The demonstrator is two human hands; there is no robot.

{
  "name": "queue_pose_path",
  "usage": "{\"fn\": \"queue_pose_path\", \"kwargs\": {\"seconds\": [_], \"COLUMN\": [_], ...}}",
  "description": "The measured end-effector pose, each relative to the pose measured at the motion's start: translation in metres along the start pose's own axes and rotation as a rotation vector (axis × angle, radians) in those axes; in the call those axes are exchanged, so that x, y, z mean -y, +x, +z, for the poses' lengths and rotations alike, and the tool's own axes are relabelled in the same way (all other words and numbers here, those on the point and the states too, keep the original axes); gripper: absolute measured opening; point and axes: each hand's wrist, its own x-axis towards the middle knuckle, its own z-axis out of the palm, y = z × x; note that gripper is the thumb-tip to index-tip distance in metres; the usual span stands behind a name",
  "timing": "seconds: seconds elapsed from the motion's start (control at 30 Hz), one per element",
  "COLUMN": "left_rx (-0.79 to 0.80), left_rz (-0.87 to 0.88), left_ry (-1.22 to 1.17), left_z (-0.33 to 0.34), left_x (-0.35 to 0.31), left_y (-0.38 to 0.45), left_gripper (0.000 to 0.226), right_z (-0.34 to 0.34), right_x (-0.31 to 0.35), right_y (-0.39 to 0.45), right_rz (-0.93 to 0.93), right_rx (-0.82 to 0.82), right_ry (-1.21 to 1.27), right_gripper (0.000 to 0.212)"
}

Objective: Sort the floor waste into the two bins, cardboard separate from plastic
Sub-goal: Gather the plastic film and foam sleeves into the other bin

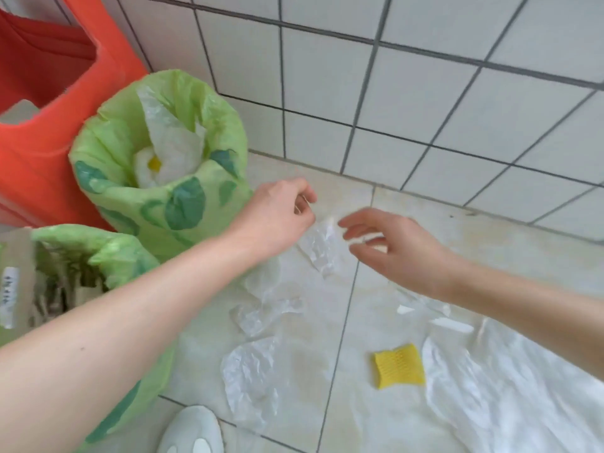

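Seemingly mid-reach, both hands hover over a clear film scrap (pixel 322 248) on the floor near the wall: the left hand (pixel 277 220) has fingers curled, pinching nothing I can make out; the right hand (pixel 392 246) is spread and empty. Beside them the plastic bin (pixel 98 148) holds film; the cardboard bin (pixel 108 243) sits nearer. Thin film could slip or tear, or land in the wrong bin, since they touch.

Far green-lined bin (pixel 209 132) upright by the wall, crumpled clear plastic inside. Nearer green-lined bin (pixel 98 253), in front of it, holds cardboard (pixel 19 276). Right of the far bin, floor litter: clear plastic scraps (pixel 322 248) (pixel 251 377), yellow foam net (pixel 399 366), large clear sheet (pixel 510 397) at far right.
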Motion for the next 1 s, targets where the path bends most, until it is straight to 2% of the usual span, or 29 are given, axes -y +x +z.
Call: {"fn": "queue_pose_path", "kwargs": {"seconds": [0.13,0.23,0.3,0.33,0.4,0.47,0.53,0.63,0.73,0.9,1.0], "left_rx": [0.228,0.526,0.737,0.792,0.802,0.777,0.773,0.787,0.811,0.735,0.721], "left_rz": [0.044,0.028,-0.045,-0.097,-0.214,-0.303,-0.349,-0.335,-0.281,0.038,0.183], "left_ry": [0.084,0.304,0.491,0.587,0.731,0.79,0.723,0.62,0.571,0.377,0.249], "left_z": [0.06,0.09,0.106,0.114,0.126,0.135,0.141,0.149,0.158,0.176,0.183], "left_x": [-0.012,-0.007,0.004,0.011,0.023,0.032,0.04,0.041,0.032,0.016,0.012], "left_y": [-0.031,-0.055,-0.076,-0.089,-0.113,-0.131,-0.142,-0.152,-0.156,-0.159,-0.155], "left_gripper": [0.019,0.031,0.043,0.046,0.05,0.064,0.079,0.092,0.096,0.091,0.084], "right_z": [0.01,0.019,0.026,0.03,0.039,0.05,0.063,0.075,0.077,0.075,0.077], "right_x": [-0.068,-0.105,-0.126,-0.136,-0.154,-0.165,-0.173,-0.183,-0.192,-0.2,-0.204], "right_y": [-0.07,-0.117,-0.148,-0.161,-0.183,-0.198,-0.206,-0.211,-0.209,-0.206,-0.207], "right_rz": [0.164,0.252,0.304,0.328,0.401,0.491,0.52,0.515,0.504,0.483,0.511], "right_rx": [0.066,0.057,0.094,0.131,0.209,0.238,0.221,0.175,0.096,0.115,0.078], "right_ry": [-0.004,-0.015,-0.074,-0.146,-0.296,-0.353,-0.369,-0.393,-0.418,-0.474,-0.344], "right_gripper": [0.03,0.03,0.033,0.039,0.058,0.076,0.088,0.094,0.093,0.074,0.06]}}
